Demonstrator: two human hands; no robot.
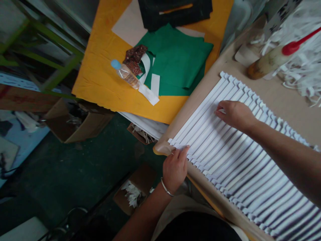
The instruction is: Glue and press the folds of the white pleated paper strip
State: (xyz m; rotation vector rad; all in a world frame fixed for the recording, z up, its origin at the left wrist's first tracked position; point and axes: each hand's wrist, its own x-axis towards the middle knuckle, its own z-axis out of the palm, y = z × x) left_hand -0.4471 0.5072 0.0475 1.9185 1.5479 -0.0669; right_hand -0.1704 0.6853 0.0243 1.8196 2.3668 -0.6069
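Many long white strips (240, 147) lie side by side, overlapping, across the tan table (298, 97). Over their upper-left part is my right hand (234, 113), its thumb and fingertips pinched together; whatever is between them is too small to make out. My left hand (176, 165), with a bracelet at the wrist, rests at the table's near edge. Its fingers touch the lower ends of the leftmost strips and lie close together, and nothing shows clearly in their grasp.
Beyond the tan table's left edge is a yellow-covered table (95, 73) with green sheets (175, 63) and a water bottle (127, 75). A red-tipped glue bottle (271, 62) lies beside tangled white strips (303, 50). Cardboard boxes (75, 124) stand on the floor.
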